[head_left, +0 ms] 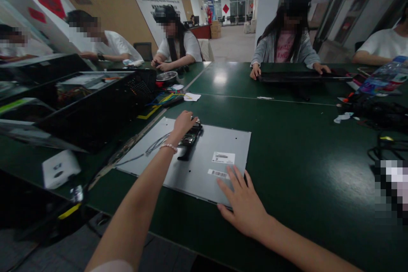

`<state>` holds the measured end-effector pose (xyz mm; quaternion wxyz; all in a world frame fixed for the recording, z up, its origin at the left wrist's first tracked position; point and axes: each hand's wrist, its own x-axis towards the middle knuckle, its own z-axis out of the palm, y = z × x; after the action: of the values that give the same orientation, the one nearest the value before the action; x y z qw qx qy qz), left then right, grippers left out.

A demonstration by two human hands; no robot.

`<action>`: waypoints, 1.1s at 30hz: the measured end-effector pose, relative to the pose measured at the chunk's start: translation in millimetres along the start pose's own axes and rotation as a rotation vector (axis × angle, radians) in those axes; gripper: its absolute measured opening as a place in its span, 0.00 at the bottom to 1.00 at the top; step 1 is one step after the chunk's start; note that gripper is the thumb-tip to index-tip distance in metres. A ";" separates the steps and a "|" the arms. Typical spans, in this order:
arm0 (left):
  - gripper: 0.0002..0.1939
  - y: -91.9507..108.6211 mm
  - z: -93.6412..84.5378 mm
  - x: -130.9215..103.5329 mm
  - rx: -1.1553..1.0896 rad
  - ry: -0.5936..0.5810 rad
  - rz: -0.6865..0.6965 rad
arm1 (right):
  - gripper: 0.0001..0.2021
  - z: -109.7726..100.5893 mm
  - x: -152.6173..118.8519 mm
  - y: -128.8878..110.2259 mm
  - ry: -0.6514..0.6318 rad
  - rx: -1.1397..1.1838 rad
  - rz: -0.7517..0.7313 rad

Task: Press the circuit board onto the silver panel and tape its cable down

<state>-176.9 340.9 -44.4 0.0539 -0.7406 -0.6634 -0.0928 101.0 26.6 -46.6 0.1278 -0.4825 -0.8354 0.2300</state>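
A flat silver metal panel [204, 178] with two white labels lies on the green table in front of me. On its far half rests a green circuit board [190, 137] with black edges and a black foot-like end. My left hand [184, 125], a beaded bracelet at its wrist, has its fingers curled over the far end of this board; its fingertips are partly hidden. Thin grey cables [156, 144] run from beside the board across the panel's left part. My right hand [244, 204] lies with fingers spread on the panel's near right corner, touching the lower label.
To the left stands an open black computer case [105, 106] with wires inside, and a white box-like device [60, 169] sits nearer. A round metal dish [166, 77] and coloured cables lie beyond. Co-workers sit across the table, one holding a black panel [287, 77]. A bottle [381, 78] lies right.
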 end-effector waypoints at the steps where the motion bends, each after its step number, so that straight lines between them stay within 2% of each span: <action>1: 0.21 -3.4 -0.8 -0.5 -0.025 0.021 -0.007 | 0.32 0.0 0.0 0.1 -0.001 -0.002 0.000; 4: 0.23 -21.3 -7.8 -4.1 -0.084 0.071 -0.064 | 0.32 0.1 -0.1 -0.3 -0.006 -0.009 0.007; 7: 0.23 -48.4 -18.9 -13.7 -0.107 0.072 -0.152 | 0.32 -0.6 -1.6 -1.8 -0.027 -0.013 0.018; 11: 0.23 -85.7 -32.9 -37.5 -0.120 0.069 -0.251 | 0.32 -3.2 -7.6 -3.8 -0.073 -0.017 0.027; 14: 0.23 -105.0 -40.2 -57.1 -0.124 0.061 -0.292 | 0.32 -5.7 -14.8 -3.0 -0.094 -0.019 0.025; 18: 0.21 -115.5 -46.2 -75.0 -0.140 0.057 -0.302 | 0.31 -8.9 -24.8 1.0 -0.102 -0.038 0.006; 24: 0.21 -118.2 -50.1 -84.7 -0.207 0.059 -0.332 | 0.30 -15.9 -40.6 5.9 -0.128 -0.028 0.025; 28: 0.22 -123.7 -50.1 -88.1 -0.278 0.046 -0.393 | 0.31 -17.6 -48.1 13.7 -0.123 0.181 0.073; 30: 0.22 -126.7 -50.4 -90.6 -0.317 0.036 -0.421 | 0.34 -17.6 -47.6 19.8 -0.021 0.393 0.178; 33: 0.20 -128.2 -52.9 -95.3 -0.371 0.017 -0.438 | 0.38 -19.4 -41.4 28.2 0.202 0.800 0.364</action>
<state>-317.5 252.1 -18.2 -0.0981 -0.5762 -0.7787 -0.2281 151.2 8.0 -43.9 0.3426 -0.5541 -0.5657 0.5056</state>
